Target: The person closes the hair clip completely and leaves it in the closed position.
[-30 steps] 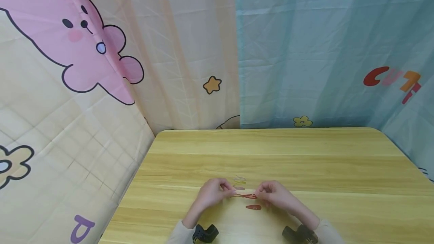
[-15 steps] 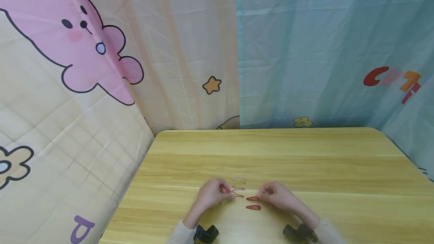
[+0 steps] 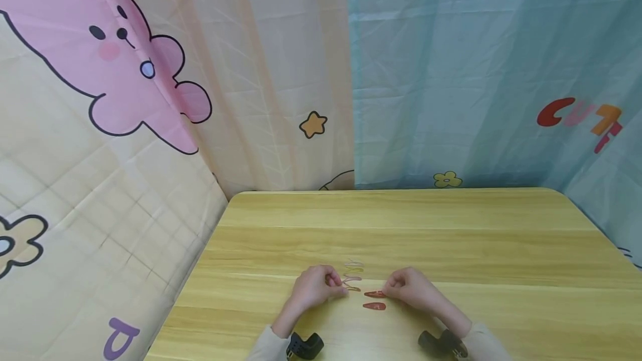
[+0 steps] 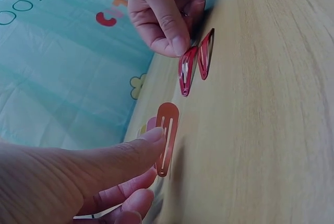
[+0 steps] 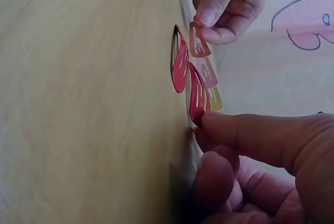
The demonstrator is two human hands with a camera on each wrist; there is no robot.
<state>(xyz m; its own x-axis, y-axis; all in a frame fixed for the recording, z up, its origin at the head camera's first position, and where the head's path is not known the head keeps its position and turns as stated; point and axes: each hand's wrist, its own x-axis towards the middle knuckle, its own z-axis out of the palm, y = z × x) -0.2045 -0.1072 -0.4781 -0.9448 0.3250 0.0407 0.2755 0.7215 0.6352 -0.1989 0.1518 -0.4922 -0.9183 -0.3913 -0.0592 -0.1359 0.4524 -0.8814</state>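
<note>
Between thumb and finger my left hand (image 3: pixel 315 286) pinches an orange-brown hair clip (image 4: pixel 168 138), flat with slots, seen close in the left wrist view. My right hand (image 3: pixel 410 288) pinches the wide end of a red hair clip (image 5: pixel 198 96). A second red clip (image 3: pixel 374 306) lies on the table just nearer the body, touched by neither hand. Beyond the orange-brown clip, a pink clip (image 5: pixel 208 72) and a yellow clip (image 5: pixel 216 99) stand in a row, with a pale one (image 3: pixel 354 263) farthest away in the head view.
The wooden table (image 3: pixel 451 238) reaches back to hanging printed curtains (image 3: pixel 281 71). Each wrist carries a black camera mount, one at the left (image 3: pixel 305 346) and one at the right (image 3: pixel 443 345), near the table's front.
The red clip in my right hand has moved right and slightly nearer the body, away from the orange-brown clip it overlapped a second ago. My left hand has barely moved.
</note>
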